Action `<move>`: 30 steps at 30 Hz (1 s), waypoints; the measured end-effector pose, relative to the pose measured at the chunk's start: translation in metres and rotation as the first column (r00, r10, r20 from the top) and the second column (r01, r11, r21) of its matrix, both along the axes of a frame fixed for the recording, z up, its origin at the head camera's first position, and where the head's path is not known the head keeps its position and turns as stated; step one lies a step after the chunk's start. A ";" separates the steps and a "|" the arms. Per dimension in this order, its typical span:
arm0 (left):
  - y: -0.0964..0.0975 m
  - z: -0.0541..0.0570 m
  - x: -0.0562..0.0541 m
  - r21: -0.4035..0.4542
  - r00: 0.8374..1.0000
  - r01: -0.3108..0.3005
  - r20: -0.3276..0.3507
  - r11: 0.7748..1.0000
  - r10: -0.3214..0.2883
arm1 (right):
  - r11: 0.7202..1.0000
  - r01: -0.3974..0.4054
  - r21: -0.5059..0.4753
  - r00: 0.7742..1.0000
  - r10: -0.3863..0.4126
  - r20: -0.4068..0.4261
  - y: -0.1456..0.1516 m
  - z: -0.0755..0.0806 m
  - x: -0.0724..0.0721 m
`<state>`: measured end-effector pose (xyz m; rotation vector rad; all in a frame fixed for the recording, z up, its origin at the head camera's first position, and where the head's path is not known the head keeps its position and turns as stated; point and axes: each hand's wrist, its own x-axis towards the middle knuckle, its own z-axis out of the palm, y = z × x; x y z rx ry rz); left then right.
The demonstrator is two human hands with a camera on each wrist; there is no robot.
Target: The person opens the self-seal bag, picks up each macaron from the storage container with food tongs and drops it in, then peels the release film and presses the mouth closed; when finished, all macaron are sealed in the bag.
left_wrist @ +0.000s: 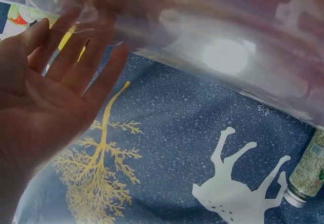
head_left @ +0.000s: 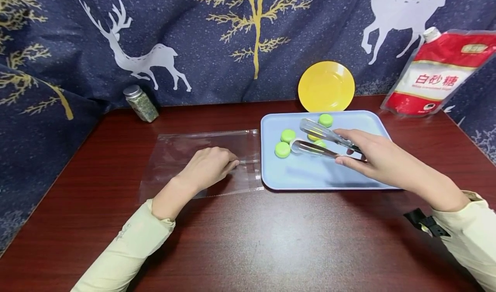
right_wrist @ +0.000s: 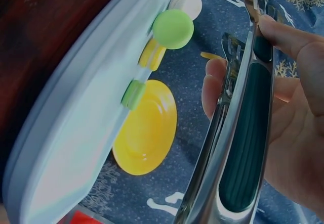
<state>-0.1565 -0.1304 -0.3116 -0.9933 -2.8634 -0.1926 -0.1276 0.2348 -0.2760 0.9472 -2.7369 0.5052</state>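
While in right hand (head_left: 375, 155), tongs (right_wrist: 248, 133) (ajar).

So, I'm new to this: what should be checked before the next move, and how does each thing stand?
1. Right hand holds the tongs: ok.
2. Tongs' arms stand apart: ok.
3. Macarons lie on the blue tray: ok.
4. Left hand is at the clear bag: ok.
5. Bag's mouth held open: cannot tell.
6. Red pouch clear of the tray: ok.
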 end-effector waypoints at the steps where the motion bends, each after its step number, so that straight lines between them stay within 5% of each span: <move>1: 0.000 0.000 0.000 0.000 1.000 0.001 0.003 1.000 -0.001 | 1.000 0.000 0.002 1.000 0.000 0.001 0.000 0.000 0.000; 15: 0.003 0.004 -0.003 0.021 1.000 -0.009 -0.020 1.000 0.010 | 0.999 0.024 0.024 0.999 -0.024 0.025 0.005 -0.002 0.000; 25: 0.003 0.000 -0.003 0.036 0.996 0.040 -0.080 0.999 -0.037 | 0.999 0.035 0.006 0.999 -0.035 0.009 0.011 -0.002 -0.001; 30: 0.000 0.005 -0.002 0.075 0.995 0.003 -0.104 0.997 0.005 | 0.998 0.068 0.018 0.998 -0.068 -0.010 0.015 0.002 -0.002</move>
